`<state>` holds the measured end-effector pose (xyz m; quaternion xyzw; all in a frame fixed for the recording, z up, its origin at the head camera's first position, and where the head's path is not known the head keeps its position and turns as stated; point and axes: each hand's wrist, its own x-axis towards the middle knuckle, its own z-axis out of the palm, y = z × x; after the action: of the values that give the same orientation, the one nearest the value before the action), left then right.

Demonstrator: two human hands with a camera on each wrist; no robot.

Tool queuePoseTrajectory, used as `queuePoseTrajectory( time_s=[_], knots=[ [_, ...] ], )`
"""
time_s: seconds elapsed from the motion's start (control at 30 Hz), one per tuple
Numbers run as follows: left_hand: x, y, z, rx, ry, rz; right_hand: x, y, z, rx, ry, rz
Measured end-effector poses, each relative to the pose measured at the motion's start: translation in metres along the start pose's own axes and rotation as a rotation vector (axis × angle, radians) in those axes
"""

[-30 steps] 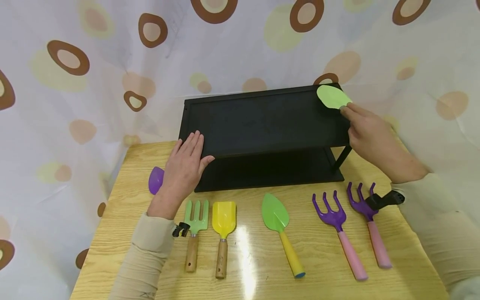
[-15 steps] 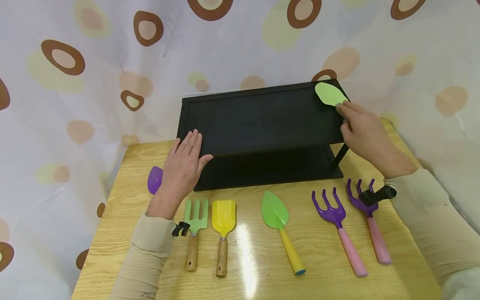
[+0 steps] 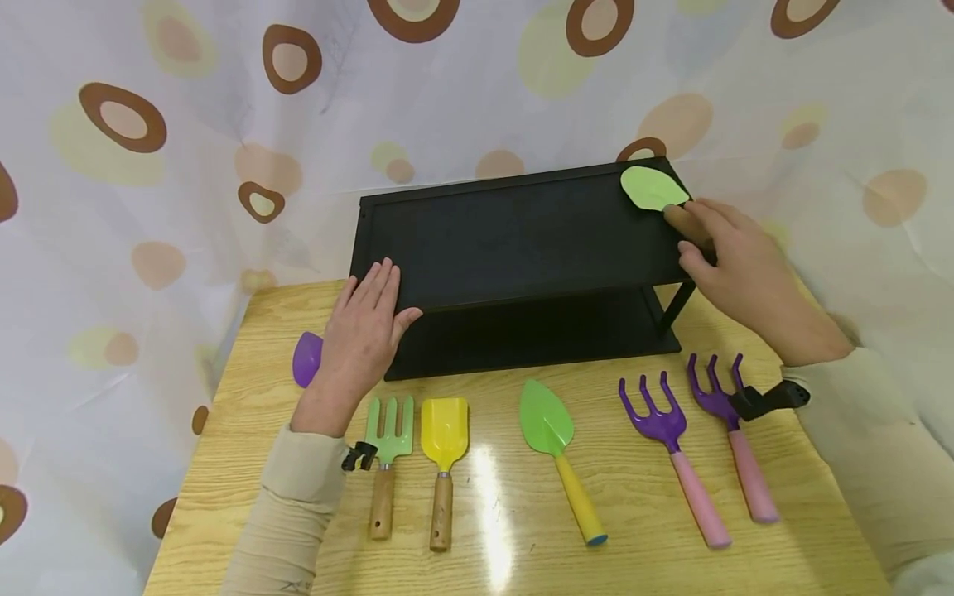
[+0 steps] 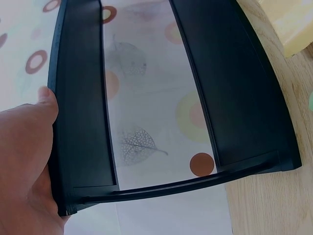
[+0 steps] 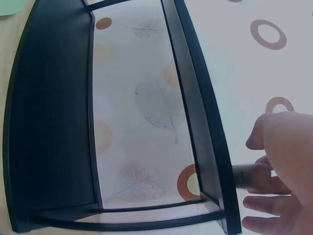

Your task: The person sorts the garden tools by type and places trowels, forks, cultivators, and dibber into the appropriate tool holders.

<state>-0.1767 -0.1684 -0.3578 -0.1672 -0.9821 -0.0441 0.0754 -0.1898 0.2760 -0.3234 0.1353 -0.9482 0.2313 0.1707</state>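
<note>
In the head view, a light green hand trowel [image 3: 652,189] lies at the right end of the black two-tier shelf's [image 3: 507,240] top board. Its short wooden handle [image 3: 687,223] shows beneath my right hand [image 3: 745,269]. The right wrist view shows that hand's thumb apart from the handle [image 5: 252,176], with the fingers loosely spread around it; whether any finger still touches it is hard to tell. My left hand [image 3: 361,331] rests flat on the shelf's front left corner, fingers straight. In the left wrist view its thumb [image 4: 47,100] lies against the board's edge.
On the wooden table [image 3: 298,513] in front lie a green fork [image 3: 390,430], a yellow shovel [image 3: 445,430], a green trowel with yellow handle [image 3: 547,418] and two purple rakes [image 3: 659,426] [image 3: 719,401]. A purple tool [image 3: 307,359] is partly hidden by my left hand. Patterned cloth [image 3: 462,99] hangs behind.
My right hand has loosened from the light green trowel's handle and shifted slightly right, uncovering the wood. The trowel's blade lies slightly further left. My left hand has stayed on the shelf.
</note>
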Motion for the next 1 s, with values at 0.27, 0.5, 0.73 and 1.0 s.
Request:
queuePoseTrajectory(
  time_s=[0.27, 0.5, 0.73, 1.0],
  knots=[
    [0.000, 0.000, 0.002, 0.006, -0.002, -0.001, -0.024, 0.005, -0.014, -0.024, 0.076, 0.016],
    [-0.001, 0.001, 0.002, 0.007, 0.004, 0.001, -0.049, 0.008, -0.023, -0.025, 0.104, 0.012],
    [0.000, 0.001, 0.002, 0.016, 0.002, 0.005, -0.071, 0.011, -0.025, -0.027, 0.111, 0.052],
    [-0.001, 0.000, 0.003, 0.010, 0.012, 0.006, -0.098, 0.016, -0.016, -0.011, 0.088, 0.082]
  ],
)
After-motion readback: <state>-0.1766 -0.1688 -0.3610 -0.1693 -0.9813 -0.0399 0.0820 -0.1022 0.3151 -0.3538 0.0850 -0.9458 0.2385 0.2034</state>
